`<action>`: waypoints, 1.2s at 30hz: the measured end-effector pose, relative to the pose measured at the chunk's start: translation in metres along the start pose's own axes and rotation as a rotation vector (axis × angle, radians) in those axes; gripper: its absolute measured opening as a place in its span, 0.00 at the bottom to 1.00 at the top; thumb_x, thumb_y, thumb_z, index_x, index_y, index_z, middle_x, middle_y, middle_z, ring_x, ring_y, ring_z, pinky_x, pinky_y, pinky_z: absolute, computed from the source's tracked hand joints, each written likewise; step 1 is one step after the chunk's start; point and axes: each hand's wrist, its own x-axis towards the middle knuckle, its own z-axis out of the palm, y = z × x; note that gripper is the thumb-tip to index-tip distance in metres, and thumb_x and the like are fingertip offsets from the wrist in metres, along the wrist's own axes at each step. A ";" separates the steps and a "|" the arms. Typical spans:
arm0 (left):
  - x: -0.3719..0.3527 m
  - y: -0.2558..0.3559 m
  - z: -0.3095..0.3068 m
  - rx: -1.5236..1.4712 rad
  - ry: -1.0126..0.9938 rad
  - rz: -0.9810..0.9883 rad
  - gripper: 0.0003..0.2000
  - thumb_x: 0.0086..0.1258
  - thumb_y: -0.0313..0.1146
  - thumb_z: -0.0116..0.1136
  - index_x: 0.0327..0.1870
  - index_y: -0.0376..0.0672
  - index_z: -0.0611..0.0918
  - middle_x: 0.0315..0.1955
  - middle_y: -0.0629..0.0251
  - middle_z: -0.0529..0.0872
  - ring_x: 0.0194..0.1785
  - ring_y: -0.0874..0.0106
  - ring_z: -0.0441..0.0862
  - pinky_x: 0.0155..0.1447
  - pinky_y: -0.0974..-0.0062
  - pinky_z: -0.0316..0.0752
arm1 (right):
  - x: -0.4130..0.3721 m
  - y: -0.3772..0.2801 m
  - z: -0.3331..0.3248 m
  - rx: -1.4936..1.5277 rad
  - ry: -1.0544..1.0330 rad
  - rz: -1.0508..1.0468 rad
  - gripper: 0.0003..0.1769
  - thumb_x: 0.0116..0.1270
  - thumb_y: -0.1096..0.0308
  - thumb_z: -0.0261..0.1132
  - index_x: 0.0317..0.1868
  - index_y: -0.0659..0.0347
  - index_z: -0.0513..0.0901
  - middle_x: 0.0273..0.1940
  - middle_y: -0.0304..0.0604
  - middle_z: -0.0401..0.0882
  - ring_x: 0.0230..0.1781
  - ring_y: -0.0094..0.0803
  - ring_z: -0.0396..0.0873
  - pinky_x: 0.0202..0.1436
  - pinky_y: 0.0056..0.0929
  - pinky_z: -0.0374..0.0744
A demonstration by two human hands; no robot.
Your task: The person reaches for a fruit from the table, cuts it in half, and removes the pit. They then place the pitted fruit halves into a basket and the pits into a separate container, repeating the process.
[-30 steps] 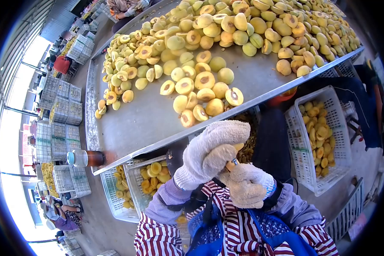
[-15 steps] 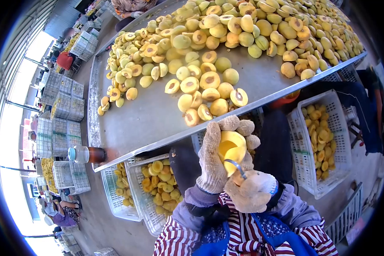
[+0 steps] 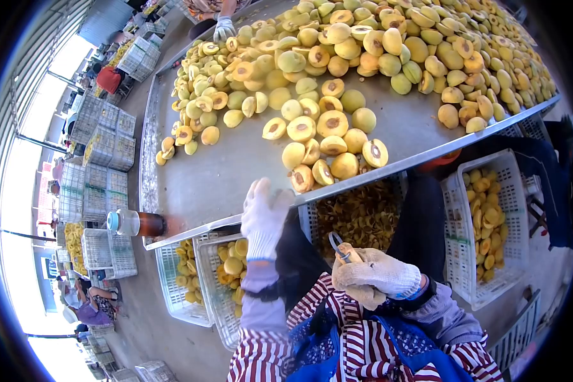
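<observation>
My left hand (image 3: 264, 216), in a pale knitted glove, is over the front edge of the metal table (image 3: 204, 184). Its fingers are apart, with no fruit visible in them. My gloved right hand (image 3: 377, 275) is closed around the wooden handle of a pitting knife (image 3: 347, 253), whose thin curved metal loop points up and to the left. Nearest my left hand on the table lies a small group of halved yellow peaches (image 3: 301, 128), several cut side up with brown centres. A large heap of peach halves (image 3: 420, 51) spreads behind them.
Below the table edge stand a white crate (image 3: 210, 280) of hollowed halves at left, a bin of brown scraps (image 3: 360, 213) between my legs, and another fruit crate (image 3: 452, 254) at right. A jar (image 3: 137, 223) sits by the left corner. A co-worker's gloved hand (image 3: 223, 29) rests across the table.
My left hand has let go of the hollowed peach half and moved left, away from my right hand. The right hand keeps the pitting knife. A co-worker's hand has reached onto the far edge.
</observation>
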 end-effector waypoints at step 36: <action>-0.064 0.114 -0.027 -1.312 -0.283 -0.014 0.21 0.81 0.47 0.47 0.56 0.34 0.78 0.49 0.53 0.85 0.49 0.65 0.85 0.55 0.70 0.80 | -0.006 -0.020 0.014 -0.219 0.266 -0.070 0.14 0.73 0.56 0.64 0.41 0.60 0.79 0.27 0.35 0.80 0.22 0.18 0.78 0.24 0.16 0.71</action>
